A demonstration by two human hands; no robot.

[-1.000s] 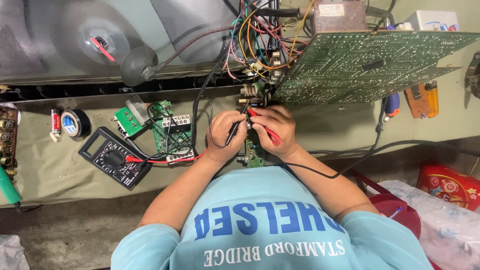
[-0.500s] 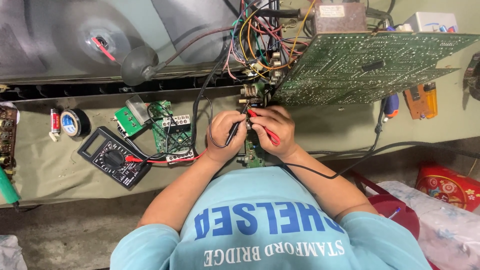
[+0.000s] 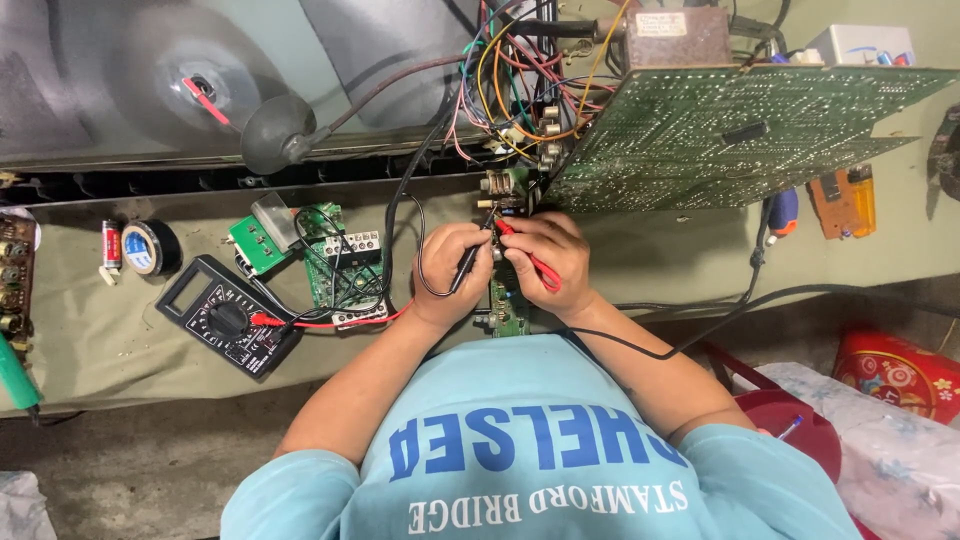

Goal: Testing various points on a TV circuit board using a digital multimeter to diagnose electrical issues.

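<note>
My left hand (image 3: 448,278) grips a black meter probe (image 3: 468,262), its tip pointing up at a small component cluster (image 3: 505,190). My right hand (image 3: 552,262) pinches a red probe (image 3: 532,262) right beside it, and the two hands touch. Both rest over a narrow green board (image 3: 507,312) on the bench. A large green circuit board (image 3: 720,135) tilts up just right of the probe tips, with a tangle of coloured wires (image 3: 520,70) above. Red and black leads run left to a black multimeter (image 3: 228,318).
Left of my hands lie smaller green boards (image 3: 340,270), a roll of black tape (image 3: 150,247) and a battery (image 3: 110,245). A grey picture tube (image 3: 200,80) with a suction cap (image 3: 272,135) fills the top left. A screwdriver (image 3: 782,210) and a red tin (image 3: 895,370) sit at right.
</note>
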